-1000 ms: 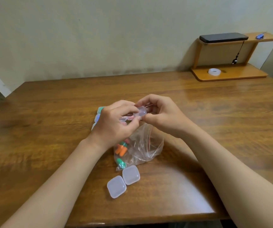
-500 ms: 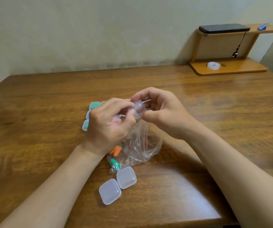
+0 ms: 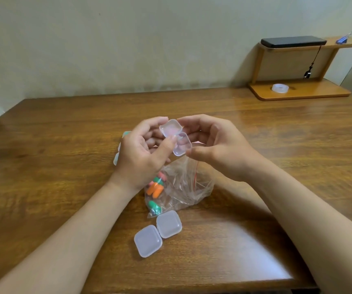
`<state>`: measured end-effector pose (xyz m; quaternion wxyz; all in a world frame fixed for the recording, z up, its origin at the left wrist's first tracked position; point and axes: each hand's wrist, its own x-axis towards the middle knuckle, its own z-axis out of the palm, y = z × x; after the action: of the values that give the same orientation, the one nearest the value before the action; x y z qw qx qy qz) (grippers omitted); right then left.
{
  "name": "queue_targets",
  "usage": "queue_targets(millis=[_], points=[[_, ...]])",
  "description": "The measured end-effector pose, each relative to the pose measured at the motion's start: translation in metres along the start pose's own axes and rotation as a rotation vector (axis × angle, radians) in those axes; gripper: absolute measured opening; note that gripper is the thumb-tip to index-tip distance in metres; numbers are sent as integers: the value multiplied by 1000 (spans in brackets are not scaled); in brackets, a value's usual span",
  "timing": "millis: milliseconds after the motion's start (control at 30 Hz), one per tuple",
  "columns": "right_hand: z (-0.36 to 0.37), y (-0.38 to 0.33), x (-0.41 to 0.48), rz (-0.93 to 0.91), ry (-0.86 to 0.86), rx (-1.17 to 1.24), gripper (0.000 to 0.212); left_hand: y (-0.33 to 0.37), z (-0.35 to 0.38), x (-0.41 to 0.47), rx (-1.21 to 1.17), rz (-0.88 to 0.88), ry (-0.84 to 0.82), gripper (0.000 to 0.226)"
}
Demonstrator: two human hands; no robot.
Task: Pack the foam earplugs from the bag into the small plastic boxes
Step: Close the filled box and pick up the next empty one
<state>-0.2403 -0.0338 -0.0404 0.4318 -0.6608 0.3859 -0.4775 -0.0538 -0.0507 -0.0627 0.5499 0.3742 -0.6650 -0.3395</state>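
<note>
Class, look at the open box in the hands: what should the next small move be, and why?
Probably: right hand into the bag for earplugs. The left hand holds the small box open; orange and green earplugs lie in the bag.

text/labels/brands/numbers: none legible | held box (image 3: 170, 128), frame centre: nothing readable | bag (image 3: 183, 187), below centre: nothing readable | spare boxes (image 3: 157, 234), lower centre: nothing readable | black slab (image 3: 293, 41) on shelf (image 3: 298, 93), upper right: nothing readable
</note>
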Motion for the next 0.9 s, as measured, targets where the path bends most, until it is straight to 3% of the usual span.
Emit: queue_targets(millis=[133, 300, 533, 900], points=[[0, 0, -1, -7, -4, -91, 54, -3, -4, 2, -19, -44, 12, 36], [-22, -12, -5, -57, 32, -187, 30, -3, -9, 3, 1, -55, 39, 33], [-22, -11, -15, -45, -181, -458, 21, -5, -14, -4, 64, -83, 10, 32], [-15, -5, -15, -39, -335, -730, 7, -7, -5, -8, 99, -169, 12, 30]])
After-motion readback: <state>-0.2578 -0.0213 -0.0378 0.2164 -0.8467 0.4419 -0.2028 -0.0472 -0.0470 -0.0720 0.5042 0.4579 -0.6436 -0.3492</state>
